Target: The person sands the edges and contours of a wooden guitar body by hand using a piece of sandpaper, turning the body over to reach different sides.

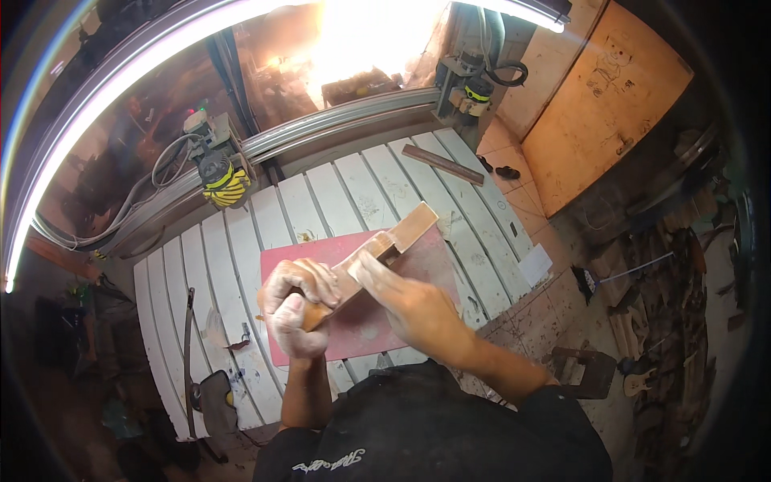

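A long, shaped piece of pale wood, resembling an instrument neck, slants from my left hand up to the far right above a red mat. My left hand, white with dust, is closed around its near end. My right hand lies against its middle with fingers pressed together, the tips dusty too. Whatever may be under those fingertips is hidden. A notch or step shows in the wood just beyond the right fingers.
The mat lies on a white slatted table. A dark wooden strip lies at its far right, a dark curved bar at its left. Two machine heads hang on a metal rail behind. Wood pieces stand at right.
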Demonstrator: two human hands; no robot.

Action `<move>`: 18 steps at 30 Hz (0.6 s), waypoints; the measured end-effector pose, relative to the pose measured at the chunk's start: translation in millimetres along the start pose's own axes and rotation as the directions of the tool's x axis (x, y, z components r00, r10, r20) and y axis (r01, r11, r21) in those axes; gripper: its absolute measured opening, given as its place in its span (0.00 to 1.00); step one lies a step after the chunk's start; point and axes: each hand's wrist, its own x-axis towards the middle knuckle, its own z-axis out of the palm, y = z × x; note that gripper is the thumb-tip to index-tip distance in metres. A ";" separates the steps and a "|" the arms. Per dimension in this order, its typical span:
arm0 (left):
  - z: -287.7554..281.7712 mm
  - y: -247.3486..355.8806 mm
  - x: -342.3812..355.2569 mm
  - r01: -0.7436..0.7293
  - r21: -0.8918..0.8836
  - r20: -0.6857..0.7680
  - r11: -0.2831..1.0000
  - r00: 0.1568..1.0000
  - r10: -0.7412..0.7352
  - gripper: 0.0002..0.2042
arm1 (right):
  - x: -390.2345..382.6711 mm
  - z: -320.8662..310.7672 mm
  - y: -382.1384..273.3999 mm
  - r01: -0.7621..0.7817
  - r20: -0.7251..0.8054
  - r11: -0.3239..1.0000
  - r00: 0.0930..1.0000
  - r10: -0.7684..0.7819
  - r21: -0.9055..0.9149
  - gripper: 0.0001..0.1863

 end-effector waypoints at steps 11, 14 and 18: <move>7.0 -3.0 -2.8 -0.020 0.117 0.044 0.993 0.999 0.015 0.13 | 8.6 1.1 -1.4 -0.061 -0.022 0.998 0.998 0.060 -0.014 0.28; 3.9 -2.7 1.9 -0.022 0.077 0.014 0.997 1.000 0.021 0.12 | 13.9 6.8 3.0 0.004 -0.078 1.000 0.997 -0.004 -0.001 0.28; -0.6 -3.2 3.2 -0.025 0.043 0.012 0.999 1.000 0.024 0.13 | 5.1 1.7 0.3 0.000 -0.055 1.000 0.998 0.000 -0.006 0.28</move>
